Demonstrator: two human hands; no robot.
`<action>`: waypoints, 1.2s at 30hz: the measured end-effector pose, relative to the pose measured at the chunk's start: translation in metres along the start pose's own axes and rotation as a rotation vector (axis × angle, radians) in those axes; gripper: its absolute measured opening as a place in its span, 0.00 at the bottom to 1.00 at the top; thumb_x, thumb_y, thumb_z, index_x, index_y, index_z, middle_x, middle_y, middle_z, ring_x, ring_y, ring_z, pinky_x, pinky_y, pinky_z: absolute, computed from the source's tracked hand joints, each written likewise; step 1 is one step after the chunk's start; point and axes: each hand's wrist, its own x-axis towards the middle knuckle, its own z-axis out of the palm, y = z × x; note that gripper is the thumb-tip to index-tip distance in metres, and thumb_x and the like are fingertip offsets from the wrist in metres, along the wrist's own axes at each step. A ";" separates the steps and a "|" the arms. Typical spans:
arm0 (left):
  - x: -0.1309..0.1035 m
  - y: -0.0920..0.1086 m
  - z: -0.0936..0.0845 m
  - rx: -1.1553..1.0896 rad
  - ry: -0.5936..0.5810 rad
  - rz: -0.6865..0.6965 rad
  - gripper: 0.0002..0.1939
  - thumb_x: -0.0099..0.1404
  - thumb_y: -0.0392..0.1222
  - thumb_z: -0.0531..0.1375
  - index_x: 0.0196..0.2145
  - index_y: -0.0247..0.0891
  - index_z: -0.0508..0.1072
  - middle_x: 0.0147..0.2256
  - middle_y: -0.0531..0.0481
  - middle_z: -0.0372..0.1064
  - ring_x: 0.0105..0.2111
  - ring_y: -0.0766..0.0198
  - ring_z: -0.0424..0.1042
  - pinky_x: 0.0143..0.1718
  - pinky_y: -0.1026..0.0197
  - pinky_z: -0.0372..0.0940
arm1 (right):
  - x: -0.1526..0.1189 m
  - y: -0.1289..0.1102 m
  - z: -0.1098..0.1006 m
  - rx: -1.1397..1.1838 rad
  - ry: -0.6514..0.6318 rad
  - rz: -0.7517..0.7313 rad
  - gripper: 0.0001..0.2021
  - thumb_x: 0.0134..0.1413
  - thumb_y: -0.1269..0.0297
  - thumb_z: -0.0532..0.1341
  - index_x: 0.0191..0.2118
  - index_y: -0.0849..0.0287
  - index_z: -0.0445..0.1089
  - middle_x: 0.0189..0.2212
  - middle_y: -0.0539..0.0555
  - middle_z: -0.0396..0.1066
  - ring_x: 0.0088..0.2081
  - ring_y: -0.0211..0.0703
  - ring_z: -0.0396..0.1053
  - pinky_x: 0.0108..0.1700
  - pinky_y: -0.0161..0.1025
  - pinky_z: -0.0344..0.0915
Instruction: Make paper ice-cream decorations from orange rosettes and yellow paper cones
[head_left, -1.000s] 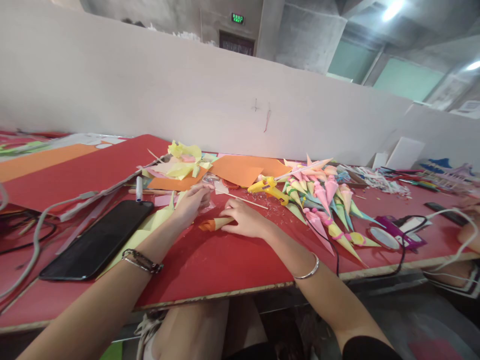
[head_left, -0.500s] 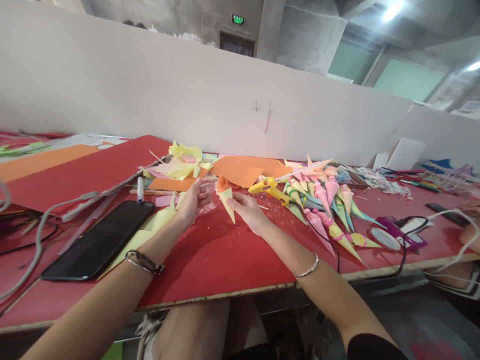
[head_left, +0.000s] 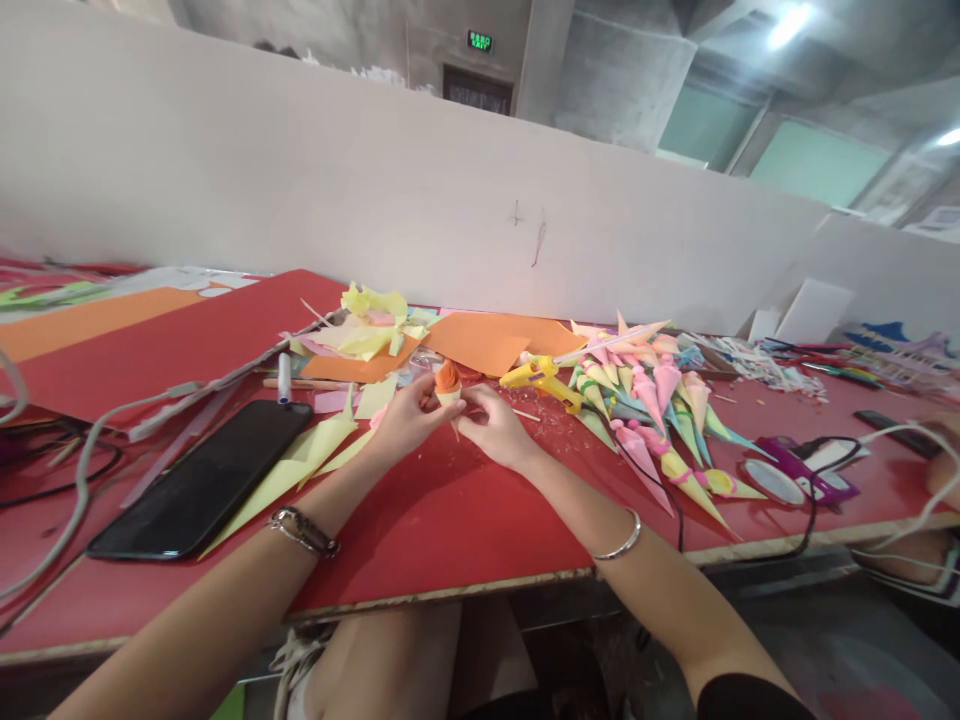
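Note:
A small paper ice cream cone (head_left: 448,380), with an orange swirled top and a pale yellow cone, is held upright between both hands above the red tabletop (head_left: 450,520). My left hand (head_left: 409,415) is closed on its left side, thumb across the front. From the right, my right hand (head_left: 495,425) grips the cone with its fingers, which hide most of the lower part. Right of my right hand lies a yellow glue gun (head_left: 544,380). Beyond it is a pile of finished paper cones (head_left: 652,390) in pink, yellow, green and blue.
At left lie a black phone (head_left: 202,480), yellow paper pieces (head_left: 300,465) and a white marker (head_left: 284,378). Orange sheets (head_left: 480,342) and yellow scraps (head_left: 379,320) are by the white partition (head_left: 375,190). A purple device (head_left: 817,475) with cables sits at right, near another person's arm (head_left: 945,470).
My left hand has come right and closed on the cone, which only my right hand held before. The cone now stands more upright and its tip is covered by the fingers.

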 end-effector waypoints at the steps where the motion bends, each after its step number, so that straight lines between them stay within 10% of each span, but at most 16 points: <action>1: 0.000 0.001 0.000 -0.003 -0.006 0.000 0.08 0.45 0.38 0.63 0.26 0.36 0.69 0.16 0.59 0.52 0.17 0.73 0.48 0.17 0.69 0.43 | 0.001 0.000 0.000 0.007 -0.001 0.008 0.10 0.45 0.71 0.56 0.37 0.59 0.68 0.36 0.53 0.63 0.37 0.36 0.65 0.40 0.34 0.65; 12: -0.001 0.005 -0.004 0.032 0.009 0.027 0.07 0.47 0.42 0.61 0.23 0.35 0.68 0.16 0.57 0.54 0.17 0.72 0.49 0.18 0.68 0.43 | 0.005 -0.005 -0.008 0.362 0.203 0.074 0.06 0.55 0.60 0.49 0.36 0.55 0.57 0.25 0.47 0.69 0.22 0.32 0.65 0.30 0.34 0.65; 19: -0.007 0.014 -0.003 0.178 -0.267 0.105 0.07 0.47 0.40 0.59 0.18 0.36 0.65 0.14 0.58 0.54 0.17 0.71 0.50 0.19 0.67 0.44 | 0.005 -0.010 -0.012 0.311 0.277 -0.002 0.10 0.47 0.58 0.57 0.34 0.58 0.68 0.31 0.50 0.70 0.30 0.34 0.65 0.37 0.34 0.64; 36: -0.007 0.013 -0.006 0.313 -0.333 0.231 0.09 0.52 0.42 0.53 0.18 0.37 0.59 0.16 0.57 0.54 0.17 0.71 0.51 0.21 0.66 0.46 | 0.004 -0.010 -0.011 0.428 0.234 0.010 0.10 0.42 0.58 0.62 0.32 0.57 0.70 0.31 0.50 0.73 0.36 0.37 0.69 0.45 0.40 0.65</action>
